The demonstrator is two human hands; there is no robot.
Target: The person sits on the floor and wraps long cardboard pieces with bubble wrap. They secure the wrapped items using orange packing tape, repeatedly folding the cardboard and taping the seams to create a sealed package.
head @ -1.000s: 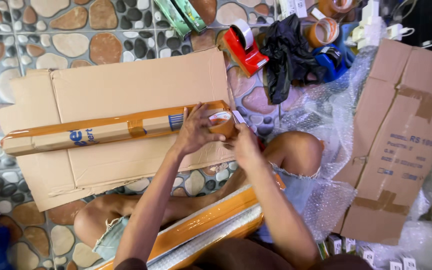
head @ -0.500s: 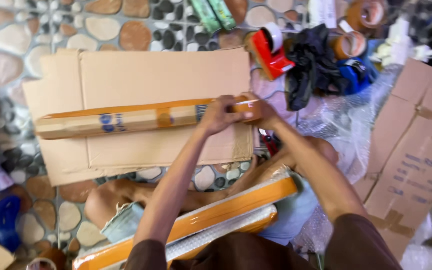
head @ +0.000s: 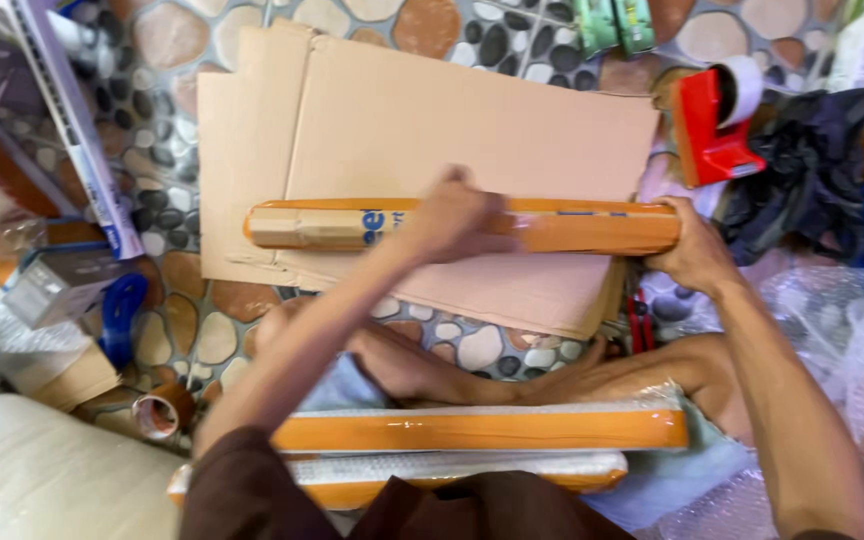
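Note:
A long orange and brown wrapped package [head: 332, 226] lies across a flattened cardboard sheet [head: 402, 110] on the pebble floor. My left hand [head: 452, 215] presses down on its middle, fingers curled over the top. My right hand [head: 694, 250] grips its right end. Two more long orange packages [head: 482, 432] rest across my lap, the lower one [head: 452, 468] wrapped in bubble wrap.
A red tape dispenser [head: 709, 120] stands at the upper right beside dark crumpled plastic [head: 802, 170]. Tape rolls [head: 157, 415] lie at lower left, small boxes [head: 57, 285] at the left, bubble wrap [head: 842, 320] at the right, a white sack [head: 42, 480] at bottom left.
My left hand slid leftward from the package's right end to its middle, while my right hand stays at the right end. The view has shifted left and closer.

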